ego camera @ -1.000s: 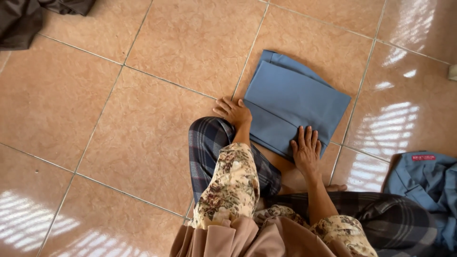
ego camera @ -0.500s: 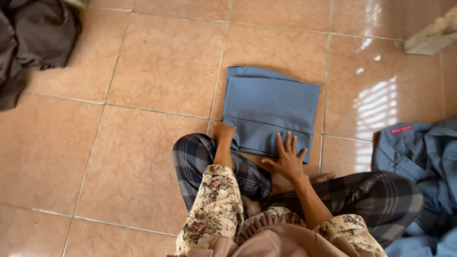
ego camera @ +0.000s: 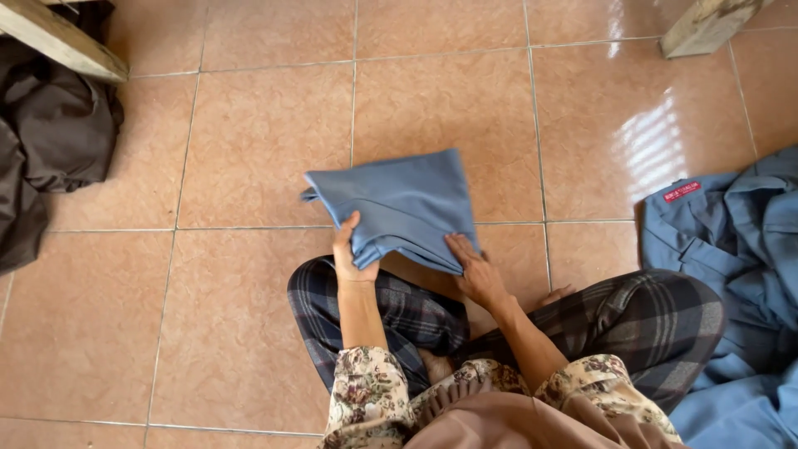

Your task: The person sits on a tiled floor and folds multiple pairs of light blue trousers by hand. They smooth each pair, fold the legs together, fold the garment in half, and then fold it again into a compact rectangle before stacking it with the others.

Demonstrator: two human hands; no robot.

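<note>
Left hand point(ego camera: 350, 252) grips the near-left edge of the folded blue garment point(ego camera: 399, 204), thumb on top. Right hand point(ego camera: 472, 270) pinches its near-right corner, fingers spread over the cloth. We see the garment lifted at its near edge, far part over the tiled floor point(ego camera: 249, 150), just beyond the plaid-trousered knees point(ego camera: 391, 312). At 3 o'clock, a heap of light blue workwear point(ego camera: 731, 249) with a red label. At 10 o'clock, a dark brown cloth pile point(ego camera: 50, 141) under a wooden plank point(ego camera: 58, 41). At 1 o'clock, another wooden piece point(ego camera: 706, 25).
</note>
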